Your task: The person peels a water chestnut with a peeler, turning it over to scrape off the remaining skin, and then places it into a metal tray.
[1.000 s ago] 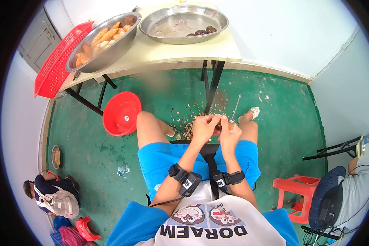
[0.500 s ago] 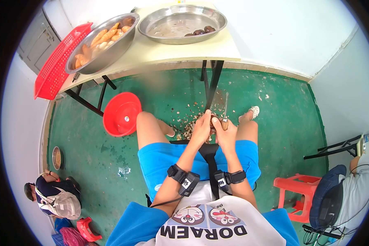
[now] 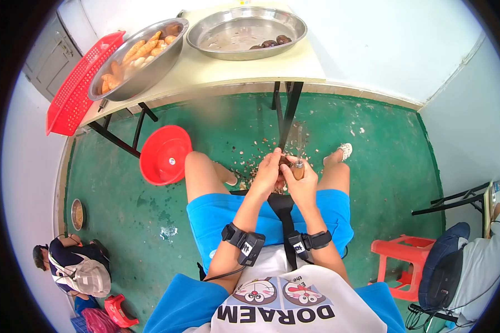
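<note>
My left hand (image 3: 265, 176) is closed round a dark brown, rounded piece (image 3: 284, 161), held between my knees; fingers cover much of it. My right hand (image 3: 301, 184) wraps the wooden handle of a slim-bladed knife (image 3: 299, 170), its thin blurred blade pointing away from me. The right thumb and fingers meet the dark piece right beside the left fingertips. Below both hands, pale and brown scraps (image 3: 252, 166) are scattered over the green floor.
On the table (image 3: 216, 72) stand a metal bowl (image 3: 150, 77) of orange-tan and whitish pieces and a round metal tray (image 3: 228, 54) with dark pieces. A red basin (image 3: 160, 173) sits left of my knee. A red stool (image 3: 397, 252) is at right; another person (image 3: 80, 263) crouches far left.
The knife handle has turned more upright and its blade has shifted slightly left. Both hands moved a little, and the dark piece shows more between them.
</note>
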`<state>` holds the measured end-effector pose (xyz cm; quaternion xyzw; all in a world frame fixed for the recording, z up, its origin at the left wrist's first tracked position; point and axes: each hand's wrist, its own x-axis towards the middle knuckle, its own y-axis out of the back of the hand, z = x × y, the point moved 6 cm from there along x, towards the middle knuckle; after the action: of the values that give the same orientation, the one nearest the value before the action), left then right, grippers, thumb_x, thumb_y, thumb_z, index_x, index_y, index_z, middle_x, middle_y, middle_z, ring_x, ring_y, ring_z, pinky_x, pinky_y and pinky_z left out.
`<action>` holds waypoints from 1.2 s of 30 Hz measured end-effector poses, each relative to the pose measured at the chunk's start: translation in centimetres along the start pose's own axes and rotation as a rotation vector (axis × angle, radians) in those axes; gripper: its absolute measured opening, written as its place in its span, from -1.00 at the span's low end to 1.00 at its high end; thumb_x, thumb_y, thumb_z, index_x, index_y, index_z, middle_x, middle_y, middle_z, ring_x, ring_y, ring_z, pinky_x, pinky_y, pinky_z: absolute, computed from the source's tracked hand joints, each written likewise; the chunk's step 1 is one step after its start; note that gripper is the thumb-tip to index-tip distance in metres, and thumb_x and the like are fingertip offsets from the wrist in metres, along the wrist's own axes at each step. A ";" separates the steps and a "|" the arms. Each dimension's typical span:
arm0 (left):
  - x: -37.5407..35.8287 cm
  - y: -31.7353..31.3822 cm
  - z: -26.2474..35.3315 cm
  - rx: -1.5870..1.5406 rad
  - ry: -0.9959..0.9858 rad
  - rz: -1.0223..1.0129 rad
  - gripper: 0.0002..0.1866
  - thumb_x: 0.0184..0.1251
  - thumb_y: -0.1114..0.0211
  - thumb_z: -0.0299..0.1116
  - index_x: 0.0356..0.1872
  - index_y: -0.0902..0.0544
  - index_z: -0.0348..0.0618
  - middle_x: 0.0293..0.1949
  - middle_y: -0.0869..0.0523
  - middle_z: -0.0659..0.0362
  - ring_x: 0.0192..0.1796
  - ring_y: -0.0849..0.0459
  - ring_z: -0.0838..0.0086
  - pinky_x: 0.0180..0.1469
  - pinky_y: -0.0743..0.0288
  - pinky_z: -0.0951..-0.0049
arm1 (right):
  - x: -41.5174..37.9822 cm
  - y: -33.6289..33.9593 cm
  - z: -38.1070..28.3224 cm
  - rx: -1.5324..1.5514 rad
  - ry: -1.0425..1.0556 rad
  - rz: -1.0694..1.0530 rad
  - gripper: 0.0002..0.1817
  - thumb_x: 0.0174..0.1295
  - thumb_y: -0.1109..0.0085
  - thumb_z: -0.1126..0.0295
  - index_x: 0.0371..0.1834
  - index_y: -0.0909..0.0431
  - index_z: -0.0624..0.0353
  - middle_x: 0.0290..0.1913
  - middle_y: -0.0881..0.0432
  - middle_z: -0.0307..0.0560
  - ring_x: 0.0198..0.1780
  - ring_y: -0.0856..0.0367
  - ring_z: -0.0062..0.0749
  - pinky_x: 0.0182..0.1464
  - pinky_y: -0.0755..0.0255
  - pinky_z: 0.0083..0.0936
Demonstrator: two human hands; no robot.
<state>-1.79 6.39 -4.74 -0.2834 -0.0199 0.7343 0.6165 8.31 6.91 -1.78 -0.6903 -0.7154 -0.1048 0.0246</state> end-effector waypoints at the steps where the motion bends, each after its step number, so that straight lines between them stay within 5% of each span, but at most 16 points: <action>1: 0.2 0.1 0.0 0.000 0.001 0.000 -0.58 0.35 0.15 -0.01 -0.32 -0.47 -0.18 -0.60 -0.41 0.31 -0.66 -0.31 0.67 -0.68 -0.29 0.60 | -0.1 -0.2 0.3 0.000 -0.001 0.000 -0.79 0.06 -0.20 0.47 -0.22 -0.50 0.26 -0.54 -0.53 -0.25 -0.61 -0.40 -0.75 -0.63 -0.28 -0.73; 3: 0.5 0.4 0.0 -0.087 0.008 0.024 -0.53 0.34 0.17 0.06 -0.34 -0.49 -0.15 -0.65 -0.42 0.29 -0.72 -0.27 0.67 -0.72 -0.12 0.63 | -0.3 -0.4 -0.1 -0.107 0.072 0.046 -0.81 0.03 -0.22 0.44 -0.34 -0.49 0.32 -0.48 -0.60 -0.09 -0.46 -0.58 -0.53 -0.41 -0.44 -0.56; 7: 0.2 0.4 -0.3 -0.041 0.067 -0.018 -0.56 0.35 0.19 0.03 -0.35 -0.48 -0.12 -0.63 -0.37 0.35 -0.64 -0.25 0.69 -0.65 -0.12 0.65 | -0.4 -0.2 -1.1 -0.069 0.014 0.034 -0.80 0.01 -0.22 0.41 -0.34 -0.49 0.29 -0.51 -0.59 0.00 -0.44 -0.61 -0.36 -0.40 -0.43 -0.47; 8: 0.4 0.5 -0.5 -0.042 0.067 -0.018 -0.56 0.35 0.19 0.03 -0.35 -0.48 -0.12 -0.63 -0.37 0.35 -0.64 -0.25 0.69 -0.65 -0.12 0.65 | -0.3 -0.1 -0.7 -0.070 0.014 0.034 -0.80 0.01 -0.22 0.41 -0.34 -0.49 0.29 -0.51 -0.59 0.00 -0.44 -0.61 -0.36 -0.40 -0.43 -0.47; 10: 0.6 0.7 -0.9 -0.030 0.091 -0.002 -0.59 0.36 0.20 0.00 -0.35 -0.49 -0.08 -0.59 -0.41 0.34 -0.62 -0.26 0.66 -0.58 -0.16 0.58 | 0.1 -0.1 -0.4 -0.147 0.101 0.009 -0.90 0.09 -0.15 0.48 -0.36 -0.50 0.28 -0.50 -0.56 -0.21 -0.45 -0.47 -0.69 -0.40 -0.38 -0.66; 17: 0.2 -0.3 -0.3 0.118 -0.036 0.021 -0.65 0.35 0.13 -0.07 -0.24 -0.46 -0.15 -0.62 -0.38 0.35 -0.64 -0.28 0.68 -0.64 -0.15 0.64 | 0.0 0.1 -0.4 -0.065 -0.071 0.024 -0.91 0.13 -0.09 0.48 -0.40 -0.45 0.29 -0.56 -0.52 -0.21 -0.55 -0.46 -0.65 -0.52 -0.35 -0.65; 19: 0.7 -0.7 -0.6 0.113 -0.131 0.075 -0.66 0.35 0.12 -0.10 -0.19 -0.44 -0.17 -0.61 -0.38 0.34 -0.63 -0.31 0.68 -0.65 -0.16 0.65 | 0.0 0.0 0.9 0.087 -0.290 0.026 -0.92 0.14 -0.08 0.48 -0.42 -0.44 0.27 -0.59 -0.48 -0.21 -0.66 -0.40 -0.64 -0.67 -0.27 -0.63; 28: 0.6 -1.5 -0.2 0.151 -0.366 0.105 -0.68 0.35 0.12 -0.16 -0.12 -0.44 -0.18 -0.60 -0.41 0.30 -0.64 -0.31 0.68 -0.63 -0.17 0.65 | 0.1 0.5 2.7 0.690 -0.540 0.046 -0.91 0.13 -0.10 0.47 -0.41 -0.43 0.26 -0.70 -0.40 -0.23 -0.82 -0.28 -0.61 -0.81 -0.17 -0.66; 33: -0.2 -1.5 0.8 0.140 -0.252 0.087 -0.64 0.35 0.13 -0.11 -0.19 -0.49 -0.19 -0.63 -0.36 0.31 -0.66 -0.25 0.67 -0.62 -0.15 0.64 | 0.4 0.6 1.5 0.526 -0.340 -0.061 -0.87 0.14 -0.11 0.43 -0.42 -0.41 0.25 -0.71 -0.39 -0.22 -0.84 -0.27 -0.61 -0.85 -0.14 -0.65; 36: -0.4 -1.0 1.4 0.251 -0.247 0.124 -0.58 0.34 0.12 -0.12 -0.32 -0.51 -0.34 -0.51 -0.53 0.13 -0.46 -0.47 0.49 -0.39 -0.37 0.46 | 0.4 0.4 1.1 0.424 -0.278 -0.115 -0.84 0.15 -0.11 0.41 -0.46 -0.39 0.26 -0.74 -0.38 -0.24 -0.86 -0.26 -0.62 -0.87 -0.12 -0.65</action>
<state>-1.49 6.70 -2.99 -0.1126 0.0139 0.7968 0.5934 8.83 7.48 -2.78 -0.6357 -0.7561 0.1420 0.0641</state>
